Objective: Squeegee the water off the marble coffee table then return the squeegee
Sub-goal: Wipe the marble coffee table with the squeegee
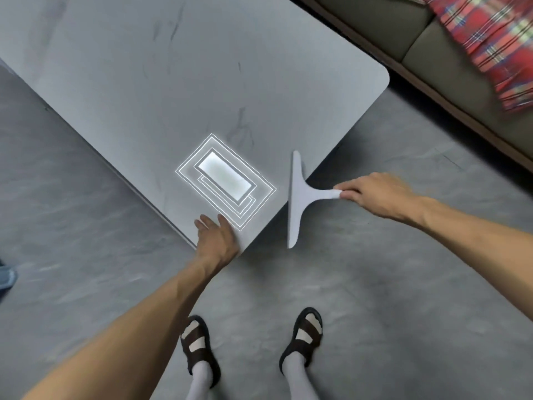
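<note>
The grey marble coffee table [161, 82] fills the upper left of the head view, its near corner pointing at me. A white T-shaped squeegee [300, 197] hangs at the table's right edge, its long blade mostly past the edge and over the floor. My right hand [375, 194] grips the end of its handle. My left hand [216, 238] rests flat on the table's near corner, fingers spread. A bright reflection of a ceiling light [226, 181] shines on the tabletop just above my left hand. I cannot make out any water on the surface.
A brown sofa [432, 47] with a red plaid blanket [496, 44] runs along the upper right, a narrow gap from the table. Grey floor [403, 284] lies around the table. My sandalled feet [251, 342] stand below the near corner. Something blue [5, 278] shows at the left edge.
</note>
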